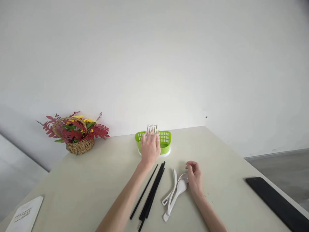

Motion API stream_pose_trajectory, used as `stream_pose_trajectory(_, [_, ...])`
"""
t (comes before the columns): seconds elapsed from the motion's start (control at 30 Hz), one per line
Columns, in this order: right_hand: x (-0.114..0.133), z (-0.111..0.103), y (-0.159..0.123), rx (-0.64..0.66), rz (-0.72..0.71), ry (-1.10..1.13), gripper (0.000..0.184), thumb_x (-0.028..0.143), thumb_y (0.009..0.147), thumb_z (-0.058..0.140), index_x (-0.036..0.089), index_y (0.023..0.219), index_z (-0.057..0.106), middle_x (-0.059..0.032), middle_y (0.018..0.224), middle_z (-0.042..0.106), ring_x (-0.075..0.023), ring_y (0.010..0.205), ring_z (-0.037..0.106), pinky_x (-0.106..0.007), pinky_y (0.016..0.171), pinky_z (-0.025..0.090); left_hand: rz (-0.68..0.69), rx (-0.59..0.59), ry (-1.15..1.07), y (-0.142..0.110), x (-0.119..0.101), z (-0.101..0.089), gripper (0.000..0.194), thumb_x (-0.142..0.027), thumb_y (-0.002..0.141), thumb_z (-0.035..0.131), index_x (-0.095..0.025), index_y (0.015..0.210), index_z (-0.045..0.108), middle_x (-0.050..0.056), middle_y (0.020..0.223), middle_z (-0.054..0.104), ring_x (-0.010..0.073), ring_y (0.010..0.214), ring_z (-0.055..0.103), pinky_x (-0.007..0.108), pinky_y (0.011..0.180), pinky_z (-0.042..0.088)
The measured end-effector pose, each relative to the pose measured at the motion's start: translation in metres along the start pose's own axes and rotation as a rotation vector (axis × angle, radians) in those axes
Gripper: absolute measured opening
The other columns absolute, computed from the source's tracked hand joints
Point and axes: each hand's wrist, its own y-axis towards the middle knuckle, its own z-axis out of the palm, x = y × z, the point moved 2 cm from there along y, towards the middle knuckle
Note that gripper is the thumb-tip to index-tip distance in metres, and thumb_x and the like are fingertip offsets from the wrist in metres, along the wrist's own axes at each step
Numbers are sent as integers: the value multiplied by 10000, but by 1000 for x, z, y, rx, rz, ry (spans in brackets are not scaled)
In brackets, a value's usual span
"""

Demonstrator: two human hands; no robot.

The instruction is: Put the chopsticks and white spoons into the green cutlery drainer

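Head view, nearest first: black chopsticks lie on the table, most bunched and one apart on the left; they look light, stiff and smooth, apt to roll, so a pinch around the middle would suit. Just right of them, white spoons overlap; they seem light, rigid and rather slick, best lifted by their handles. Beside the bowls, on the right, the right hand has its fingers curled with nothing visible in them; whether it touches a spoon I cannot tell. Farther off, the left hand reaches over the green basket, fingers against a white slotted piece at its far side; whether they grip it is hidden. Both look like thin plastic, light and slightly springy; the basket's rim and the slotted piece's edges should give the surest hold.
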Motion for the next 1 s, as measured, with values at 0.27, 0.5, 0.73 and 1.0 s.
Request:
stream_pose_trajectory(0.27, [2,2,0,30,-23,-13,173,329,804,540,232,925,617,-10,886,682,-207,801,663,-327,764,479,25,117,-122,1,-50,19,413,-358,1067,391,-269,1388,634,97,1501,582,364,1394,453,579,1093,422])
stream_pose_trajectory(0.5, [5,3,-1,49,-24,-47,169,327,804,543,235,917,627,-11,872,690,-211,775,660,-333,752,473,-56,14,-320,-8,-14,-16,431,-357,1099,281,-273,1386,591,87,1467,588,265,1407,443,510,1194,321])
stream_pose_trajectory(0.73, [8,5,-4,66,-19,-84,176,329,791,555,233,912,640,-14,844,704,-208,730,630,-333,724,454,-656,12,-536,-83,92,-18,395,-530,1039,351,-212,1016,584,25,837,585,189,767,592,321,753,510])
stream_pose_trajectory(1.0, [8,4,-5,79,-16,-110,184,345,784,557,229,899,643,-13,839,695,-200,715,596,-326,708,443,-753,277,-637,-127,122,-24,451,-585,960,416,-257,680,285,-72,600,269,114,502,290,253,485,276])
